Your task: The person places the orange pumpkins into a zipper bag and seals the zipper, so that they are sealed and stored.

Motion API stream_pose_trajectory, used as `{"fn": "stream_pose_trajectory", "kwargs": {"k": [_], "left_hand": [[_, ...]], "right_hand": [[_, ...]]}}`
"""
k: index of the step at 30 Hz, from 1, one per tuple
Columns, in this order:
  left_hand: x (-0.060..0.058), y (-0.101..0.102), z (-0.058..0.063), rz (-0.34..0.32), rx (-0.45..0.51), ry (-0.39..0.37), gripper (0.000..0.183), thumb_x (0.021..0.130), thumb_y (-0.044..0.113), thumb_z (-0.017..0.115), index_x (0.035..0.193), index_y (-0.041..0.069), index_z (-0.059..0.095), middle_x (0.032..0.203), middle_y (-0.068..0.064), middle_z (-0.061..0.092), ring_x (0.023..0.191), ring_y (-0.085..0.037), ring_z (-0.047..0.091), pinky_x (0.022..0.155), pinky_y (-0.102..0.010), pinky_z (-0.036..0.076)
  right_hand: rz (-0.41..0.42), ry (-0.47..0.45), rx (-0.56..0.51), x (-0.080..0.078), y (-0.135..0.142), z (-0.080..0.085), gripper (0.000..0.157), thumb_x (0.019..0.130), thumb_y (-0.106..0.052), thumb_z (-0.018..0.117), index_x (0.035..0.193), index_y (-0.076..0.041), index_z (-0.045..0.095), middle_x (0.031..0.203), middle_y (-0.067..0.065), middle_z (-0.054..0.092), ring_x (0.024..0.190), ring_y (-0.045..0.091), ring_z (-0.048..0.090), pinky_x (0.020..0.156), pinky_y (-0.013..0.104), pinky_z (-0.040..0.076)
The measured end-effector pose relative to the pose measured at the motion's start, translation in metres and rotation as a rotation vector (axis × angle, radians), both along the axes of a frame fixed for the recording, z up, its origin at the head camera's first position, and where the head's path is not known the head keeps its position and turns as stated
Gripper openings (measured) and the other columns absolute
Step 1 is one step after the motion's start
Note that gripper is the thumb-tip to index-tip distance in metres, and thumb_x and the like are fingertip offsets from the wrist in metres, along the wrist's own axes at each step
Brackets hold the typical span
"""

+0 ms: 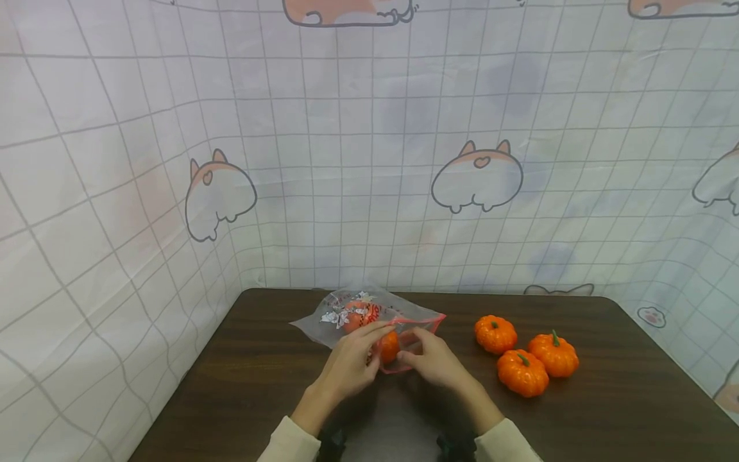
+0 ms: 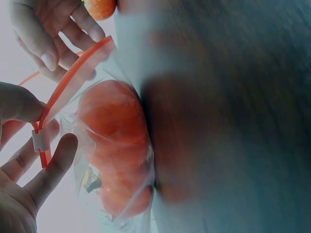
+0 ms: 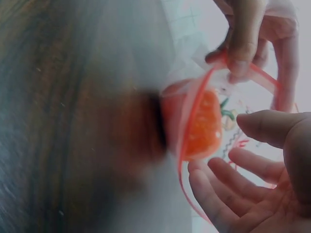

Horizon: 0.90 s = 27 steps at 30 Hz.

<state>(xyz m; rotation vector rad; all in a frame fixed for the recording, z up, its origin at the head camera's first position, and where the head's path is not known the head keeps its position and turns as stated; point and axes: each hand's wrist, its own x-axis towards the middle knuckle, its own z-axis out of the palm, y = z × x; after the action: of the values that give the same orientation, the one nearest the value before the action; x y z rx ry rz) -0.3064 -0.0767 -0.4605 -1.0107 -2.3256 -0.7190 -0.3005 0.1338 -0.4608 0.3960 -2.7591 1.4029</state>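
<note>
Pinching the red rim (image 1: 424,319) of a clear, crinkled plastic bag (image 1: 319,325), the left hand (image 1: 348,360) has its thumb and a fingertip on that strip, other fingers spread apart, beside a small white slider (image 2: 40,140) in the left-wrist view's lower left. The right hand (image 1: 437,361) has loosely spread fingers about the bag's opening, lower right in the right-wrist view; they close on nothing, though one fingertip seems to touch the rim.

The bag lies just below the centre of the head view, its mouth parted toward the hands. Glossy, ribbed orange pumpkins (image 1: 389,347) sit inside, at least two showing, one with a green stem. Red print (image 1: 374,312) marks the film, too small and creased to read, near silvery glints.

Right of centre, three loose pumpkins (image 1: 522,373) form a close cluster, squat and lobed, with green stems, on the dark wood-grain table (image 1: 260,385). Behind, filling the upper frame, hangs a rippled white cloth (image 1: 369,160) with grey grid lines and outlined animal drawings (image 1: 477,178).
</note>
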Motion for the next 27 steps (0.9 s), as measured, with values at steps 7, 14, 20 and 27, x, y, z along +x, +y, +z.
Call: {"fn": "stream_pose_trajectory", "kwargs": {"k": [7,14,20,27], "left_hand": [[-0.001,-0.002,0.0,0.006,-0.013,0.009,0.052,0.081,-0.001,0.075,0.132,0.01,0.069,0.133,-0.003,0.069,0.072,-0.008,0.052,0.057,-0.014,0.036],[-0.001,-0.003,0.0,0.014,-0.011,0.039,0.053,0.082,0.0,0.074,0.133,0.011,0.069,0.133,-0.002,0.069,0.069,-0.005,0.046,0.056,-0.012,0.034],[-0.001,-0.003,0.0,0.03,-0.015,0.044,0.053,0.082,0.001,0.074,0.133,0.013,0.069,0.134,-0.001,0.069,0.066,-0.003,0.043,0.054,-0.012,0.031],[-0.002,-0.003,-0.001,0.046,-0.029,0.039,0.053,0.082,0.003,0.073,0.134,0.014,0.069,0.134,0.001,0.069,0.063,-0.001,0.041,0.052,-0.011,0.026]], "right_hand": [[0.02,0.006,0.023,-0.002,0.011,0.01,0.033,0.095,-0.021,0.07,0.124,-0.006,0.067,0.118,0.008,0.073,0.102,0.024,0.069,0.084,0.042,0.058],[-0.004,-0.008,0.001,0.0,0.023,0.024,0.033,0.097,-0.025,0.068,0.125,-0.007,0.067,0.116,0.006,0.072,0.104,0.023,0.068,0.086,0.041,0.058],[-0.011,-0.009,-0.031,0.005,0.039,0.037,0.028,0.098,-0.025,0.067,0.123,-0.012,0.066,0.113,0.005,0.071,0.1,0.019,0.067,0.083,0.036,0.057],[-0.008,0.044,-0.047,0.014,0.061,0.043,0.03,0.099,-0.028,0.067,0.123,-0.011,0.065,0.117,0.009,0.071,0.102,0.021,0.068,0.084,0.034,0.055]]}}
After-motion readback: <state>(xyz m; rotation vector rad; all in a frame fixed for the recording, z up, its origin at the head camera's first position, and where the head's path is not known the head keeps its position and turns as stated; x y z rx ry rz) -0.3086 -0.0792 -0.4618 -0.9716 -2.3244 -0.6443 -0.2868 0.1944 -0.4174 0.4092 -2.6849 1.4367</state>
